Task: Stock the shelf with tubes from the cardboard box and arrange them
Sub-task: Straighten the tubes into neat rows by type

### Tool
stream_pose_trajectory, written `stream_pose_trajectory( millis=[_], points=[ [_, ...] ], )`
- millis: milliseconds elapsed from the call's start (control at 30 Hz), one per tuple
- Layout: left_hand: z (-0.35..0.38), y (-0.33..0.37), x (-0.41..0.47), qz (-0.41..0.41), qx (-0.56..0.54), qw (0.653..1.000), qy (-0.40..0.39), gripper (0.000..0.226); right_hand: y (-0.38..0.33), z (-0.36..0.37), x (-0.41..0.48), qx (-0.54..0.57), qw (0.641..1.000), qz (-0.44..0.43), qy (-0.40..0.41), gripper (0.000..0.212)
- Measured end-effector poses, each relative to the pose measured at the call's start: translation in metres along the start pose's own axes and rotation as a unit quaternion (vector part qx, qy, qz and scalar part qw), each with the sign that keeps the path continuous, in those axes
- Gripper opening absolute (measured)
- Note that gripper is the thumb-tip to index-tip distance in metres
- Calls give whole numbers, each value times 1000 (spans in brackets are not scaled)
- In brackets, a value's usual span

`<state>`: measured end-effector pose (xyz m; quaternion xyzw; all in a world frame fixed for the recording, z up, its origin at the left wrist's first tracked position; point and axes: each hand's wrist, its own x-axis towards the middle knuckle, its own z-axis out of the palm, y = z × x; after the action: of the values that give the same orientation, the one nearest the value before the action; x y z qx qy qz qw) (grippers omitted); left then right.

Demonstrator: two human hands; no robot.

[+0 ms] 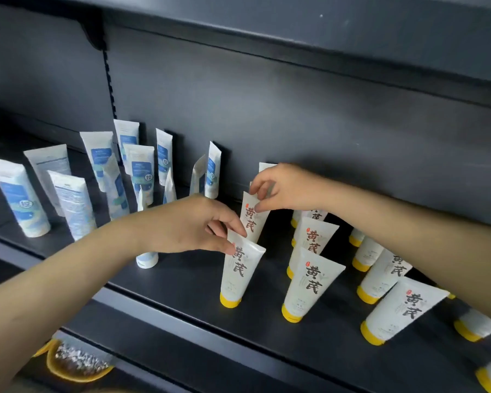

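On the dark shelf (187, 282) stand several white tubes with yellow caps, cap down. My left hand (190, 225) pinches the top edge of the front tube (236, 273) in the leftmost column. My right hand (284, 188) pinches the top of the tube behind it (251, 222). More yellow-cap tubes (312, 285) stand in rows to the right, partly hidden by my right forearm. No cardboard box is in view.
Several white-and-blue tubes (136, 168) stand upright on the left half of the shelf, some leaning. The shelf's back panel (323, 123) rises close behind. A lower shelf holds a yellow-rimmed item (74, 364) at bottom left.
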<state>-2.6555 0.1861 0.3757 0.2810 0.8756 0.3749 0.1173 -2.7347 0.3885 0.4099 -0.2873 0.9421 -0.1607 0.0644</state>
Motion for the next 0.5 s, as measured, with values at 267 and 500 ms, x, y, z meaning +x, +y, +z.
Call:
stream_pose_trajectory(
  millis=[267, 500],
  points=[
    [7, -5, 8, 20, 51, 998, 19, 17, 0, 16, 10, -55, 998, 42, -8, 24],
    [9, -7, 12, 34, 79, 993, 80, 12, 6, 14, 12, -62, 997, 40, 3, 23]
  ],
)
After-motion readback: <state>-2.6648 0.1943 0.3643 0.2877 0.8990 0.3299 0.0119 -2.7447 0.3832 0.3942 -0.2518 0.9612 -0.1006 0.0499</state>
